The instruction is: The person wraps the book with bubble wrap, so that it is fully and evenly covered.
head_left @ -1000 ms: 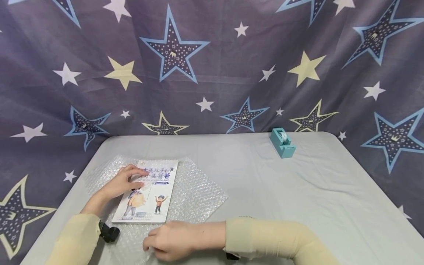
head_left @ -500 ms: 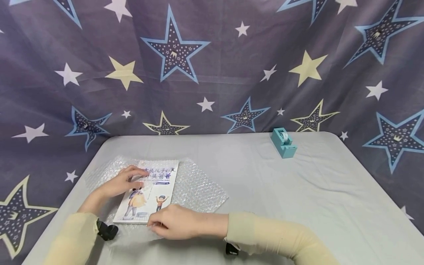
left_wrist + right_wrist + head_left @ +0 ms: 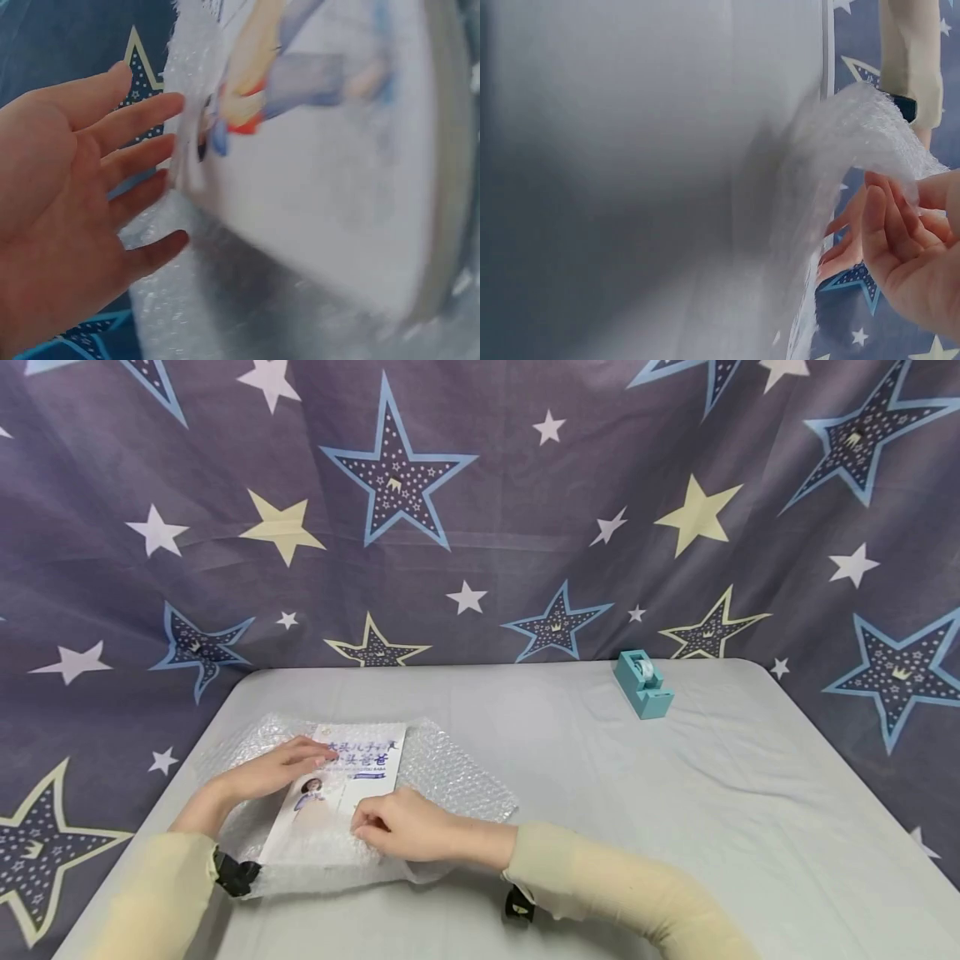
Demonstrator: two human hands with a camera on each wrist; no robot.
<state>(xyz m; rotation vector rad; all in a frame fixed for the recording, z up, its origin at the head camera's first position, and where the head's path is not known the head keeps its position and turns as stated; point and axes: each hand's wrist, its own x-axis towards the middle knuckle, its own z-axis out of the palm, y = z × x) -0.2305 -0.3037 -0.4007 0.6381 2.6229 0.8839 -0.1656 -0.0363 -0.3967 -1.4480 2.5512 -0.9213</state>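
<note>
With twelve o'clock at the far edge of the head view, a white picture book (image 3: 341,787) lies face up toward eight o'clock on the grey cloth-covered worktop (image 3: 570,768), its blue-violet title at the twelve o'clock end of the cover. Beneath it spreads a sheet of clear bubble wrap (image 3: 459,777), showing past the book at ten o'clock and reaching out in a broad corner at three. The left hand (image 3: 273,768) comes in from seven o'clock, its fingers extended and grasping nothing, the tips at the book's ten o'clock side beside the title; the left wrist view is blurred, so whether they press on the cover or on film beside it is hard to say. The right hand (image 3: 401,827) reaches in from four o'clock and pinches the near edge of the wrap between thumb and fingers, holding that flap raised over the six o'clock part of the cover, where the print looks milky through the film. Both forearms wear pale yellow sleeves (image 3: 600,872), with a small black device at each wrist. Well apart, toward one o'clock near the far edge, stands a teal tape dispenser (image 3: 642,687). Behind the worktop hangs a dark star-patterned curtain (image 3: 495,502).
</note>
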